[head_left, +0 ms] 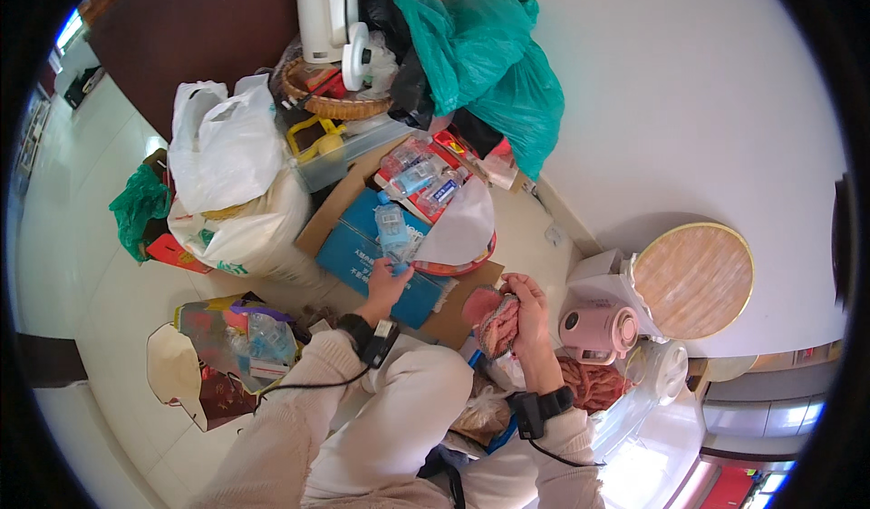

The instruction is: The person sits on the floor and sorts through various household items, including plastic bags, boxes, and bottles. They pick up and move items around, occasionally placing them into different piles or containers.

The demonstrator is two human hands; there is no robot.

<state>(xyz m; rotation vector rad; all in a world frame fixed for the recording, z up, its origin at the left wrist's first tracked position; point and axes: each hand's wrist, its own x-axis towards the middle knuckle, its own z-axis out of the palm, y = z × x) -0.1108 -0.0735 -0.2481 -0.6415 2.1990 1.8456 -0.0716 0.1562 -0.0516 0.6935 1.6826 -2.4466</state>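
My left hand (386, 291) has its thumb and fingers around the cap end of a clear plastic bottle (391, 227) with a light blue label. That bottle lies on a blue printed cardboard box (346, 247). In my right hand (533, 312) is a bunched pink cloth (496, 322) with a dark stitched edge, held up off the floor. Beyond the left hand, several more plastic bottles (416, 179) rest on a red box. Right beside the gripped bottle leans a round item with a pale grey face (462, 227) and a red patterned rim.
White plastic bags (224, 149) stand at left, near an open bag of bottles (268, 335). A green plastic bag (489, 53), a white electric kettle (326, 16) and a wicker basket (346, 106) are at the back. To the right are a pink appliance (598, 329) and a round wooden board (693, 281).
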